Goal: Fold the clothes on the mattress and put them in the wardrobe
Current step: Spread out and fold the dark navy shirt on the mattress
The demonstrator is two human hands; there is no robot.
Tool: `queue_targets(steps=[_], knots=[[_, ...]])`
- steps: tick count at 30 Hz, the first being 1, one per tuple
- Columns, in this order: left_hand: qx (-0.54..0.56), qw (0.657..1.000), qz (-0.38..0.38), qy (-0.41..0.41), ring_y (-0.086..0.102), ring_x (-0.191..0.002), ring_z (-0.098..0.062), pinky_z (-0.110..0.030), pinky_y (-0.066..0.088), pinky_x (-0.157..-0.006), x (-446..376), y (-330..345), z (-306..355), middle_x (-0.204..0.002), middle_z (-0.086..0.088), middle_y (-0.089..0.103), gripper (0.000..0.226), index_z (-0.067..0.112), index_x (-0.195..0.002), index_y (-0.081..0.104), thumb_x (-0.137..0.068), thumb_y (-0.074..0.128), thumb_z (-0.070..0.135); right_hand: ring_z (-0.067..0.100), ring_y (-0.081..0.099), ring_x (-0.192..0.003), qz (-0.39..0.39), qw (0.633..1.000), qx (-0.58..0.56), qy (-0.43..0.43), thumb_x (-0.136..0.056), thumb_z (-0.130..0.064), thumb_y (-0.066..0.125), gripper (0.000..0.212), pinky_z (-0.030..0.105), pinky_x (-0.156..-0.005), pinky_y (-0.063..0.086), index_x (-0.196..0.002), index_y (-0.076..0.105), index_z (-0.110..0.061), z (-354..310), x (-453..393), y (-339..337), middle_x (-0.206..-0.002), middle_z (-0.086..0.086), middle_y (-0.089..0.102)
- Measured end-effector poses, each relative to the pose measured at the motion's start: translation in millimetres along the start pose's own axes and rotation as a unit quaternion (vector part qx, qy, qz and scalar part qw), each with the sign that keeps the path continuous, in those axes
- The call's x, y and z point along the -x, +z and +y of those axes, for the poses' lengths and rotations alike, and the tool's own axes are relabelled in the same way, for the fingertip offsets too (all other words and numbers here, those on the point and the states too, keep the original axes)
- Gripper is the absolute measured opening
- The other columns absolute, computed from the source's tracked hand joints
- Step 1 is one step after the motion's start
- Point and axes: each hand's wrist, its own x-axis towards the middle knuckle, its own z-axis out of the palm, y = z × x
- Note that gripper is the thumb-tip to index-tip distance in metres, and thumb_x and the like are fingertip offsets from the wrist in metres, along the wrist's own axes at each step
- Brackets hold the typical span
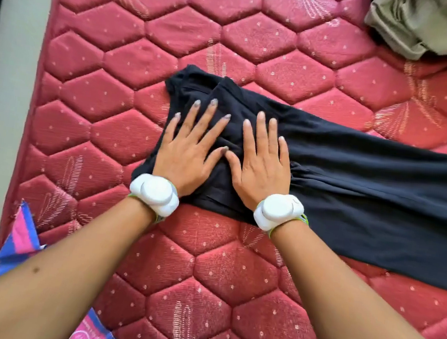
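A red mattress, quilted in hexagons with small pale dots and faint leaf patterns, fills most of the view. A black garment lies flat on it, its bunched end near the middle and the rest stretching off the right edge of the view. A crumpled olive-grey cloth sits on the mattress at the far right corner, well apart from the black garment. At the near left edge of the mattress, a pink and blue wrapper shows.

bare red mattress left and near, black garment spread right, crumpled olive cloth far right corner
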Motion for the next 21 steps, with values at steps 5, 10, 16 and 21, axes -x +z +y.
queue_targets(steps=[5, 10, 16, 21], knots=[[-0.038, 0.994, -0.064, -0.08, 0.004, -0.148, -0.027, -0.06, 0.009, -0.111, 3.9, 12.8, 0.9, -0.161, 0.002, 0.007, 0.062, 0.034, -0.152, 0.015, -0.095, 0.02, 0.058, 0.023, 0.025, -0.143, -0.022, 0.998, -0.048, -0.017, -0.095, -0.05, 0.029, 0.061, 0.042, -0.112, 0.022, -0.146, 0.035, -0.017, 14.5, -1.0, -9.6, -0.155, 0.007, 0.027], [-0.005, 0.998, -0.021, -0.053, 0.008, -0.148, -0.024, -0.056, 0.011, -0.112, -9.8, -4.0, 68.4, -0.16, -0.001, 0.012, 0.063, 0.02, -0.151, 0.024, -0.095, 0.023, 0.05, 0.028, 0.048, -0.128, 0.097, 0.991, -0.055, 0.071, -0.094, -0.034, 0.042, 0.038, 0.045, -0.101, 0.039, -0.123, 0.059, -0.015, 73.5, 17.1, -34.5, -0.136, 0.007, 0.054], [0.039, 0.995, -0.032, 0.088, 0.023, -0.145, -0.022, -0.049, 0.02, -0.111, -55.4, 11.0, 181.4, -0.157, -0.001, 0.025, 0.058, 0.018, -0.147, 0.033, -0.096, 0.026, 0.046, 0.036, 0.054, -0.113, 0.129, 0.965, -0.036, 0.227, -0.092, -0.025, 0.046, 0.028, 0.045, -0.091, 0.043, -0.109, 0.066, -0.016, 203.1, 40.1, -54.5, -0.126, 0.012, 0.057], [0.066, 0.998, -0.008, 0.017, 0.041, -0.133, -0.023, -0.046, 0.031, -0.101, -95.3, 33.0, 230.5, -0.142, 0.0, 0.048, 0.049, 0.021, -0.133, 0.051, -0.096, 0.032, 0.045, 0.036, 0.043, -0.115, 0.095, 0.925, -0.021, 0.367, -0.092, -0.039, 0.042, 0.034, 0.04, -0.094, 0.032, -0.115, 0.061, -0.022, 289.1, 61.2, -74.5, -0.132, 0.011, 0.047]])
